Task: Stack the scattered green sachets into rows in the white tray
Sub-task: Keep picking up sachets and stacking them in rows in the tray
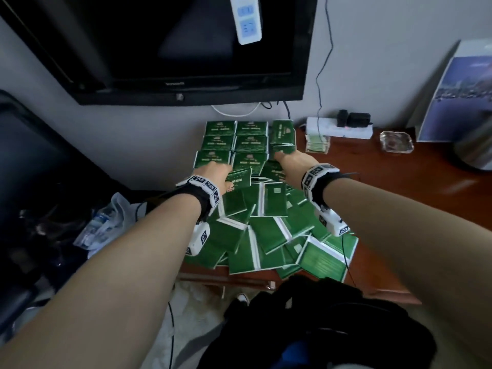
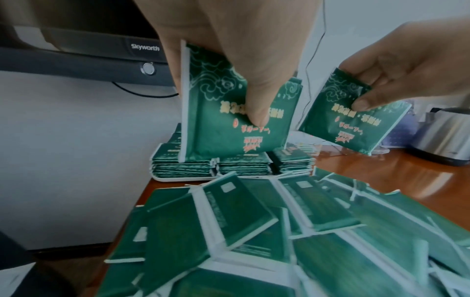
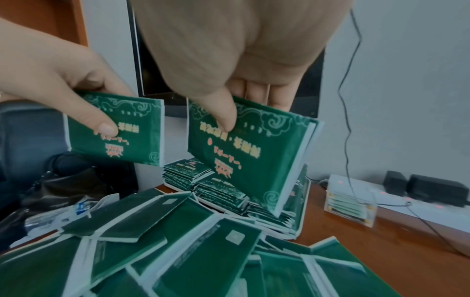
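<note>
Seen from above, two bare forearms reach forward over a reddish wooden desk, each wrist wearing a black band with white marker blocks. The left hand pinches a green sachet between thumb and fingers; in the left wrist view the sachet hangs nearly upright, its printed face toward the camera, its lower edge just above the nearest stack in the white tray. The right hand pinches another green sachet the same way, thumb on the printed front and fingers behind, tilted and held above the stacks just ahead of that hand.

Beyond both hands, the tray sits at the back of the desk against a grey wall. It holds tidy stacks of sachets in rows, face up. Below and behind the hands, toward the person, a loose pile of sachets lies scattered and overlapping, many face down, reaching the near edge of the desk.

To the right of the right hand stand a small clear box with pale green packets, a white power strip with black plugs, a glass ashtray and a metal kettle. Above the hands hangs a dark Skyworth television.
</note>
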Tool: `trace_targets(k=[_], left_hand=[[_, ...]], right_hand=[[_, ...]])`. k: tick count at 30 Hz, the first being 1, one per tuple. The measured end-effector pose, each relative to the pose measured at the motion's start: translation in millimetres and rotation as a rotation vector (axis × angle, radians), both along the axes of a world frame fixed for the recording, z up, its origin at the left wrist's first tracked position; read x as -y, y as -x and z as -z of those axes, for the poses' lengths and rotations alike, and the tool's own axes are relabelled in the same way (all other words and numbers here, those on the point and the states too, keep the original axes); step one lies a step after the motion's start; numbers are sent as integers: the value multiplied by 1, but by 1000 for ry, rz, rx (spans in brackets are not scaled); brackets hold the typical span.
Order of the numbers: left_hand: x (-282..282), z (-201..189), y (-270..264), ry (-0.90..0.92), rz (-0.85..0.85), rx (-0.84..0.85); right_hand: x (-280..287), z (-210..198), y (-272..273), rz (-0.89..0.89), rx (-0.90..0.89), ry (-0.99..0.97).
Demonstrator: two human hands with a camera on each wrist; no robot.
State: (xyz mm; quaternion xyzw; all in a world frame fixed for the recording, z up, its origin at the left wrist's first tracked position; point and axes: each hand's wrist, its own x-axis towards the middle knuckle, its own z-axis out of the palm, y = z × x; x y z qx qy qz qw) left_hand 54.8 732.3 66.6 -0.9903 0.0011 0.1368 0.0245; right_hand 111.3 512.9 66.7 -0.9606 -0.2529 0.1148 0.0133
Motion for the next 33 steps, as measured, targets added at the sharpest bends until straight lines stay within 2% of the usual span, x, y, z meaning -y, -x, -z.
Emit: trace_targets(k=[7, 11, 20, 33], left_hand=[[-73, 19, -52, -32, 46, -2], [-89, 36, -76, -39, 84, 7], [-108, 73, -123, 24, 127, 63], [-118, 139, -124, 39, 184, 4]], right_hand=[[-66, 15, -29, 67, -53, 75], [-83, 24, -44, 38, -90, 134], [-113, 56, -91, -40, -43, 250], [-112, 111, -101, -149, -49, 195]])
